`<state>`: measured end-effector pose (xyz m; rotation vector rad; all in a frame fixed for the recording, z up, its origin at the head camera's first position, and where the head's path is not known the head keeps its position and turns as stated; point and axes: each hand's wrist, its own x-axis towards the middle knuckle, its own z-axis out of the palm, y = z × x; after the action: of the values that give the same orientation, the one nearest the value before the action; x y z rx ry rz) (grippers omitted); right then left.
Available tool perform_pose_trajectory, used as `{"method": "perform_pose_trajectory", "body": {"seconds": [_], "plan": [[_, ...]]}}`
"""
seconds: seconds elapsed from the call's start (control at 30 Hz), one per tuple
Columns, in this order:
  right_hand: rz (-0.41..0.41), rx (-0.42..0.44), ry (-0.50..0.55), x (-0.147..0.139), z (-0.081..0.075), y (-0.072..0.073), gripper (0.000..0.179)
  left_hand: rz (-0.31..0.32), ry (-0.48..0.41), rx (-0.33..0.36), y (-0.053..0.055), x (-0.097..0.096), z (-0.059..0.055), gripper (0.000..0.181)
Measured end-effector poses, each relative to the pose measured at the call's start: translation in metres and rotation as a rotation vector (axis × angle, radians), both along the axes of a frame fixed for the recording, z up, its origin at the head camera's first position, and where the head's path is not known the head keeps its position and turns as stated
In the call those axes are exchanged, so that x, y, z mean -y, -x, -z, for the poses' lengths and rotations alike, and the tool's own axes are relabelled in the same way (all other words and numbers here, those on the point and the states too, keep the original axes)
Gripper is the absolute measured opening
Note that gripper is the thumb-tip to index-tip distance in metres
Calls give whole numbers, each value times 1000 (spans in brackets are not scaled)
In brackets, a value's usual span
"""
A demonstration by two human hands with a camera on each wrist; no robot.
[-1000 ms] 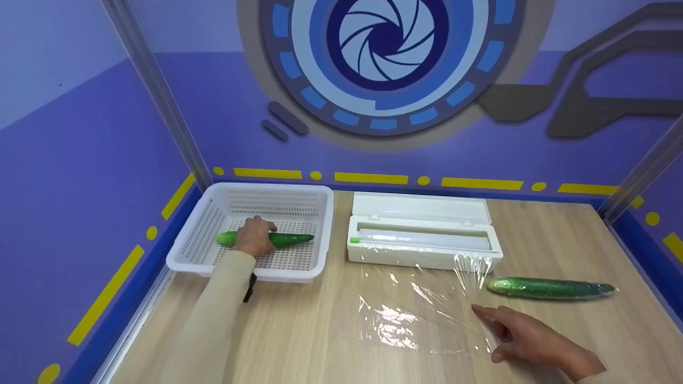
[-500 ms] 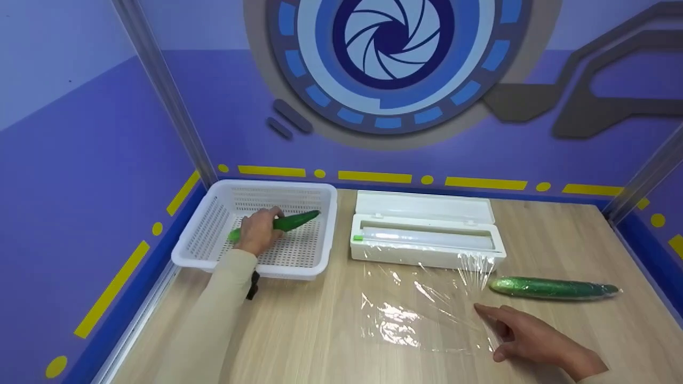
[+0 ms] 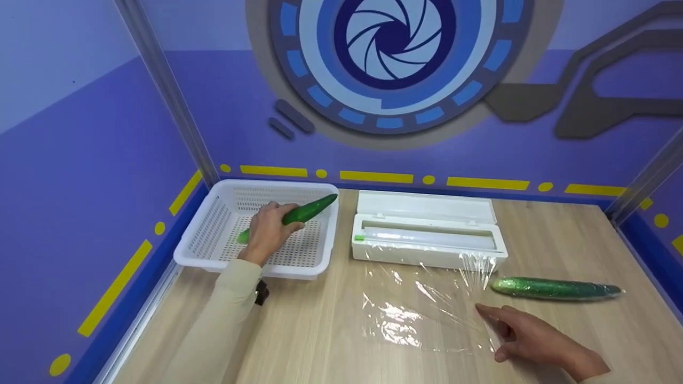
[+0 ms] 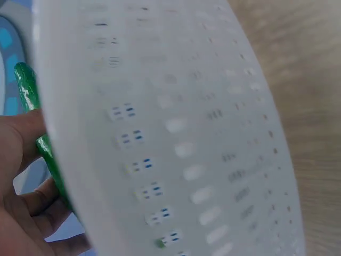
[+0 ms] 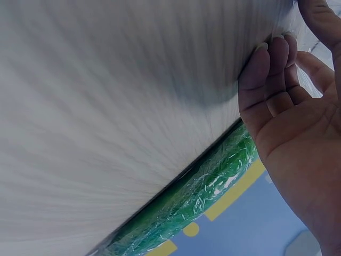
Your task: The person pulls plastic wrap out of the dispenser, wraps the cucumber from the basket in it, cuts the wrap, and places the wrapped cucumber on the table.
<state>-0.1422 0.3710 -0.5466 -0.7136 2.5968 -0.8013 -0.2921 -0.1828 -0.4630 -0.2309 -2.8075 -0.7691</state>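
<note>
In the head view my left hand grips a green cucumber over the white perforated basket. The cucumber is tilted, its dark end raised to the right near the rim; my palm hides its middle. In the left wrist view the basket wall covers part of the hand and cucumber. My right hand rests on the table at the right edge of a clear plastic wrap sheet. Its index finger and thumb stand apart, touching the film. The sheet runs from a roll in an open white dispenser box.
A second cucumber, wrapped in film, lies on the wooden table beyond my right hand. A green slider sits at the box's left end. Blue-purple walls close in the back and sides.
My left hand has lifted the cucumber from the basket floor and turned it, its dark end rising up and right. The right hand and plastic wrap look unchanged.
</note>
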Motion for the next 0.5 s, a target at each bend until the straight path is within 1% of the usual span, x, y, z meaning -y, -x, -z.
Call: {"method": "perform_pose_trajectory", "body": {"seconds": [0.17, 0.3, 0.37, 0.5], "plan": [[19, 18, -18, 1, -1, 0, 95, 14, -31, -57, -17, -13, -13, 50], [32, 50, -20, 1, -2, 0, 95, 36, -43, -123, -32, -25, -23, 51], [34, 63, -20, 1, -2, 0, 94, 57, -56, -156, -39, -31, -27, 51], [9, 34, -10, 1, -1, 0, 94, 117, -80, -230, -52, -42, -30, 51]]}}
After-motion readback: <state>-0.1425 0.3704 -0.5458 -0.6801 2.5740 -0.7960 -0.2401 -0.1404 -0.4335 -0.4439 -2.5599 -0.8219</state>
